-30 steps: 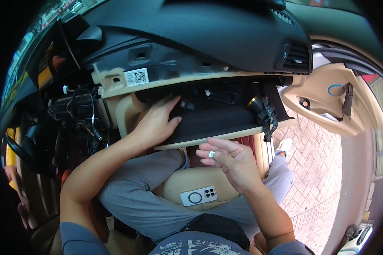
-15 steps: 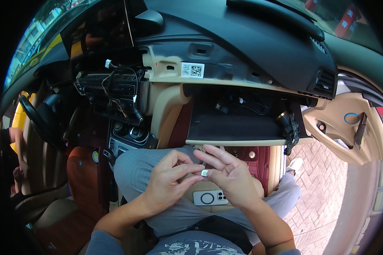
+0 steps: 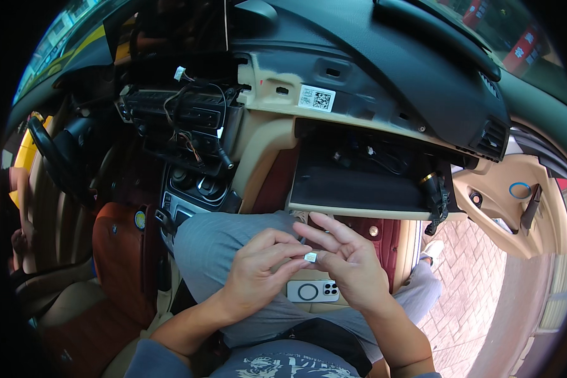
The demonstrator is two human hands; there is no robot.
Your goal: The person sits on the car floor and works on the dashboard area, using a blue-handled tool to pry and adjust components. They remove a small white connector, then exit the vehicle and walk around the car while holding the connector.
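Above my lap, both hands meet at a small white SIM card (image 3: 310,257) with a yellowish patch. My left hand (image 3: 261,268) pinches its left edge between thumb and fingertips. From the other side, my right hand (image 3: 353,264) is closed on the card with thumb and index finger, while its other fingers stretch up and apart. A white phone (image 3: 312,291) with a dark ring on its back lies just below the hands, between my thighs.
Ahead, the glove box (image 3: 365,189) hangs open with cables and a dark strap inside. Left of it, loose wires (image 3: 181,123) dangle from the exposed centre console. A car door (image 3: 507,201) stands open at the right. Someone's arm (image 3: 24,201) shows at far left.
The view has shifted left, so the dashboard sits farther right and slightly lower. The card has turned slightly between my fingers, showing more of its face; both hands keep hold.
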